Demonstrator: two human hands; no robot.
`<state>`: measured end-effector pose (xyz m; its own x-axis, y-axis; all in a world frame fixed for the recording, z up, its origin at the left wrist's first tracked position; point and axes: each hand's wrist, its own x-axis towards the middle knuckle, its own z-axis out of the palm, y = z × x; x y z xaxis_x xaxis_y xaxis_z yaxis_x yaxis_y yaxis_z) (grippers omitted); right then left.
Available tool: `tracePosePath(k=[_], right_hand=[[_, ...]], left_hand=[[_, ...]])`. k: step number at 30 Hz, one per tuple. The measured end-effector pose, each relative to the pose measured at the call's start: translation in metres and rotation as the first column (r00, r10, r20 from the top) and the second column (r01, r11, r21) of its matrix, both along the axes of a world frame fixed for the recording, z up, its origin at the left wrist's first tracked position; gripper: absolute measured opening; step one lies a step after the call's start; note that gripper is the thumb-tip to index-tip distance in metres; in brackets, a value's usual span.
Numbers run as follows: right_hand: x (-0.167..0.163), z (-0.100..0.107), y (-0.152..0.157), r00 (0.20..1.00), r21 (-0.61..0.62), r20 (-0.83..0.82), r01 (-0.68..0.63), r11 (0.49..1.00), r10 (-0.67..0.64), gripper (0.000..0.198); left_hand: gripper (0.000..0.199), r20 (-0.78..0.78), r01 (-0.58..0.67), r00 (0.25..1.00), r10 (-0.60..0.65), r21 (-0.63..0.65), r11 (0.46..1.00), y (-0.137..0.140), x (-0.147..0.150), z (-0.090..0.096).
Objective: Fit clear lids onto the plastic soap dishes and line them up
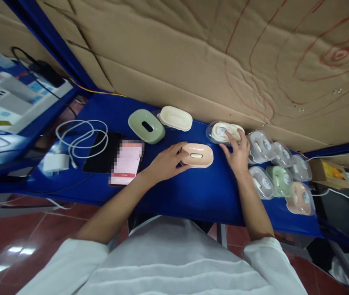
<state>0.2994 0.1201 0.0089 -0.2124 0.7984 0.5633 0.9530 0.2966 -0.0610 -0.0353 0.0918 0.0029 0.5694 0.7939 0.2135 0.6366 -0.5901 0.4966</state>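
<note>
My left hand (169,163) grips the left end of a peach oval soap dish (205,157) with thumb and fingers. That dish has a pale oblong slot in its middle and sits at the table's centre. To its upper right, my right hand (237,149) reaches over a cream soap dish (218,130) with a round label and a clear cover. Its fingers are apart, the tips touching the cream dish, with the thumb near the front edge. A green slotted dish (139,123) and a cream tray (177,116) lie at the back left.
Several covered soap dishes (262,144) in grey, green and peach cluster at the right. At left are a lit phone (128,162), a black phone-like slab (99,157), a coiled white cable (82,121) and a charger (56,162). Cardboard (168,61) lines the back.
</note>
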Motion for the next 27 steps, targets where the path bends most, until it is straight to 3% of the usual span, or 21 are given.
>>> tracePosePath(k=[5,10,14,17,27], right_hand=[[-0.014,0.001,-0.027,0.990,0.032,-0.115,-0.083,0.996,0.087,0.058],[-0.039,-0.013,-0.063,0.920,-0.139,-0.274,-0.327,0.935,0.281,0.057],[-0.049,-0.023,-0.063,0.899,-0.291,-0.294,-0.407,0.866,0.324,0.052],[-0.048,-0.024,-0.058,0.891,-0.314,-0.288,-0.434,0.844,0.351,0.051],[-0.039,-0.025,-0.060,0.918,-0.287,-0.188,-0.392,0.874,0.350,0.064]], left_hand=[[0.070,0.111,0.015,0.994,-0.004,-0.098,0.995,0.004,-0.002,0.001],[0.106,0.294,0.055,0.956,0.004,-0.192,0.980,0.008,-0.003,-0.004],[0.106,0.302,0.073,0.953,0.007,-0.253,0.965,0.011,-0.006,-0.007],[0.103,0.282,0.080,0.959,0.000,-0.272,0.959,0.011,-0.006,-0.005],[0.080,0.194,0.055,0.981,-0.021,-0.172,0.984,0.007,-0.002,-0.005]])
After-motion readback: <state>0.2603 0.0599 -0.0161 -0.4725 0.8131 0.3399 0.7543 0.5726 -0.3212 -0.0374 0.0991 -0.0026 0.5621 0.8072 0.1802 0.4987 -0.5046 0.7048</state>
